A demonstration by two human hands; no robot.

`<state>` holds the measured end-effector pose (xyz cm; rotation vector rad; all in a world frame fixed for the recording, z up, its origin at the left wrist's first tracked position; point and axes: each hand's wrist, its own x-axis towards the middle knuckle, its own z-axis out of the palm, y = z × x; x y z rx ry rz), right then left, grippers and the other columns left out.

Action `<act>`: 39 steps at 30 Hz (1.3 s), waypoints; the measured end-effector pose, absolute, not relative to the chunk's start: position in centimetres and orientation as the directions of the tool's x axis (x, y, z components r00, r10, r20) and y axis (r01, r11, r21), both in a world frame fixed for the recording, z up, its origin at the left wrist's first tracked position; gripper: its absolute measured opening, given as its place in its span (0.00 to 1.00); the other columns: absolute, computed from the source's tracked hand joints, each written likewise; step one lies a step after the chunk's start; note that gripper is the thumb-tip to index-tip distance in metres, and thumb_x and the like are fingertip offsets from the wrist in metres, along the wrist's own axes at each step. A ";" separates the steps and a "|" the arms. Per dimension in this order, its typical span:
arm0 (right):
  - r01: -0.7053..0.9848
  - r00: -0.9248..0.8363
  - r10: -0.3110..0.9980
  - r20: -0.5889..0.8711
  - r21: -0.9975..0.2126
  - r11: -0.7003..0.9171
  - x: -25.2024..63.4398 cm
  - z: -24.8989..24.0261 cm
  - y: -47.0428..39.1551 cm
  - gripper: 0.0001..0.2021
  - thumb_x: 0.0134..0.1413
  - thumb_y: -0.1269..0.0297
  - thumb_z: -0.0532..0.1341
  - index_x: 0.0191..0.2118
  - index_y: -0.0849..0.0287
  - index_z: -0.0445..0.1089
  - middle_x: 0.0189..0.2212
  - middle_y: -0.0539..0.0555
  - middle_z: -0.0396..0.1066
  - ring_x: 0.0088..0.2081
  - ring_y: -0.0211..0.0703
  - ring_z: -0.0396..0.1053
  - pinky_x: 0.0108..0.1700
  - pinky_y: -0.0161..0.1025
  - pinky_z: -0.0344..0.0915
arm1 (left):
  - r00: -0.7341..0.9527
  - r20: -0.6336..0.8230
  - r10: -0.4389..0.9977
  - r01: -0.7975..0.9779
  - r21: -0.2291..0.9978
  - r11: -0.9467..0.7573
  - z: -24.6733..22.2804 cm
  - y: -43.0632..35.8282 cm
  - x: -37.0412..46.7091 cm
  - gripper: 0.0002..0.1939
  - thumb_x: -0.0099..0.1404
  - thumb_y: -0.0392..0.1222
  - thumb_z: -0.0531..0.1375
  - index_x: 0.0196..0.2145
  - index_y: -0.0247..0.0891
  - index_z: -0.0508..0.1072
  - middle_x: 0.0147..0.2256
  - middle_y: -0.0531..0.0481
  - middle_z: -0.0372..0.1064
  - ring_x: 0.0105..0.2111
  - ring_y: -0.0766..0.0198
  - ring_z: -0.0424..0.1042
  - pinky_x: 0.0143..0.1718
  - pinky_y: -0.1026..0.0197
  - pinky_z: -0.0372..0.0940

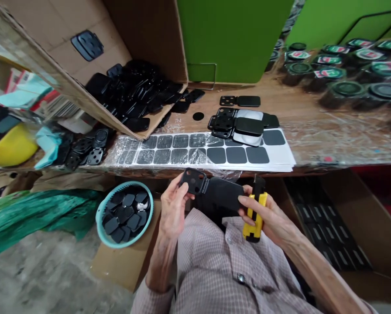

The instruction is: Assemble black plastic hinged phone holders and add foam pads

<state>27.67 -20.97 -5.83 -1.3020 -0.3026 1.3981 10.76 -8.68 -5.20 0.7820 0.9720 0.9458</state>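
Head view: a smooth black hinged plate [226, 192], round-cornered and perforated at one end, is positioned just before the wooden worktop [295, 102]. The perforated end is pinched in the grip of the left hand [173, 203]; the flat end is pinched in that of the right hand [274, 218], where a yellow cutter [255, 220] is also held. Dark rounded squares [217, 155] on a white sheet [280, 159] are partly covered by stacked plates [250, 126].

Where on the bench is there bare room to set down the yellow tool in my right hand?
The yellow tool should probably fit on the bench's bare wood between the hinged plates and lidded jars, right of the sticker sheet. The cardboard box is crowded with black pieces; loose parts crowd the bench's left end.
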 end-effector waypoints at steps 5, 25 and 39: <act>-0.532 0.367 0.802 -0.471 -0.814 -0.234 28.0 -5.3 -20.4 0.21 0.44 0.56 0.71 0.40 0.55 0.63 0.20 0.44 0.67 0.21 0.32 0.62 0.19 0.27 0.52 | 0.232 -0.327 0.916 -0.325 0.862 0.390 -4.7 -8.4 11.3 0.19 0.48 0.41 0.71 0.40 0.40 0.80 0.36 0.50 0.78 0.27 0.71 0.71 0.26 0.69 0.68; -0.277 0.574 0.775 -0.262 -0.954 -0.117 42.0 -0.6 -11.1 0.25 0.35 0.53 0.74 0.35 0.57 0.62 0.16 0.48 0.66 0.17 0.30 0.56 0.16 0.26 0.52 | 0.404 0.177 0.897 0.649 0.636 -0.418 -0.6 12.4 20.9 0.09 0.62 0.37 0.59 0.38 0.35 0.77 0.37 0.43 0.76 0.41 0.56 0.74 0.47 0.55 0.65; -0.075 0.564 0.781 -0.268 -0.959 -0.275 47.7 -0.9 -4.5 0.11 0.42 0.68 0.64 0.35 0.60 0.65 0.14 0.44 0.61 0.15 0.32 0.58 0.15 0.28 0.52 | 0.516 0.071 0.854 0.808 0.291 -0.512 -2.4 19.3 30.9 0.18 0.65 0.44 0.60 0.52 0.36 0.69 0.57 0.42 0.62 0.57 0.50 0.62 0.56 0.39 0.59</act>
